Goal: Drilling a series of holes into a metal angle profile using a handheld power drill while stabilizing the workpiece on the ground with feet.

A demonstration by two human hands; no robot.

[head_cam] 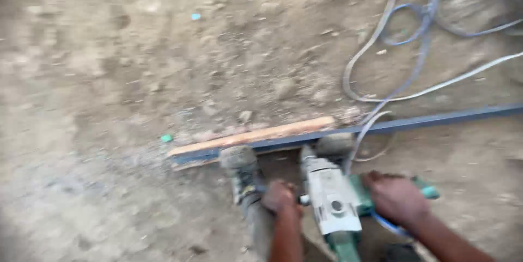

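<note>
Here the left hand (280, 196) clenches the side handle and the right hand (396, 196) grips the rear of the grinder (332, 199), just below the steel bar (436, 120) (boot (239, 164) pinning it), so a kickback could likely strike that foot or snag the cable (381, 98).

A grey-and-green power tool (333, 202), a blue-grey metal bar (436, 119), an orange-brown plank (256, 136).

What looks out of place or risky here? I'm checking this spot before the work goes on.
The loose cable sprawls in loops over the dirt ground and runs across the metal bar right beside the power tool that the left hand and right hand grip. A dusty shoe rests against the bar and wooden strip.
</note>
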